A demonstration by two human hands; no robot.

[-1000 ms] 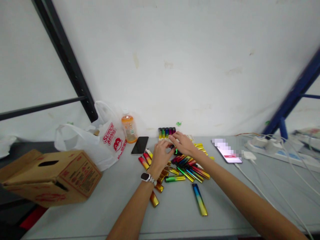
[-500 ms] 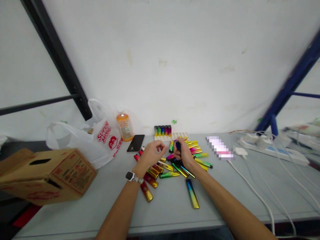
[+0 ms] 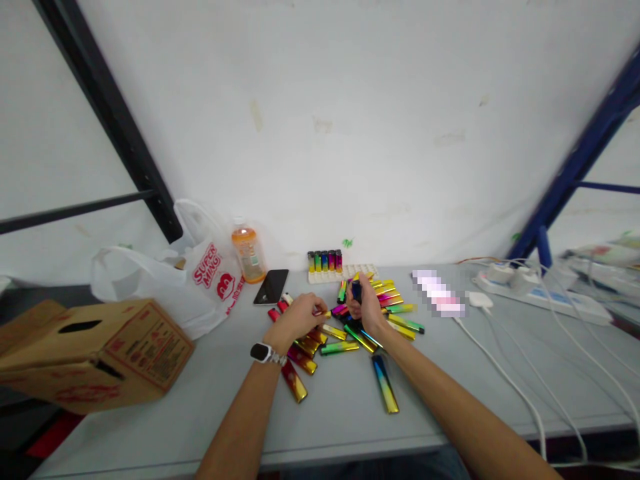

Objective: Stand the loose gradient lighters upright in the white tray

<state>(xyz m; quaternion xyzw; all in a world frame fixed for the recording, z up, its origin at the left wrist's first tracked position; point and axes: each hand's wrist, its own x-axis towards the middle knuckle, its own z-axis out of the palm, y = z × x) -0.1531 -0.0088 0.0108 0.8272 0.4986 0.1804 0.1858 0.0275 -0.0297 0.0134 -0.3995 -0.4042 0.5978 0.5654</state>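
My left hand (image 3: 303, 317), with a watch on the wrist, is low over the left of a loose pile of shiny coloured lighters. Its fingers are pinched at the end of a red and gold lighter (image 3: 322, 313). To the right, my right hand (image 3: 369, 308) is closed around a dark blue lighter (image 3: 357, 289); the fingers hide part of it. Behind the hands, several lighters (image 3: 325, 261) stand upright in a row in a white tray with holes (image 3: 363, 272). One blue and yellow lighter (image 3: 385, 385) lies apart, nearer the front edge.
On the left are a cardboard box (image 3: 135, 353), a white plastic bag (image 3: 165, 287), an orange bottle (image 3: 249, 255) and a black phone (image 3: 271, 287). A blurred-out phone (image 3: 439, 293), a white charger (image 3: 481, 300), cables and a power strip (image 3: 565, 303) occupy the right. A wall stands behind.
My left hand has come down onto the lighters, its fingers now at one of them. My right hand has stayed nearly in place, still gripping its lighter.
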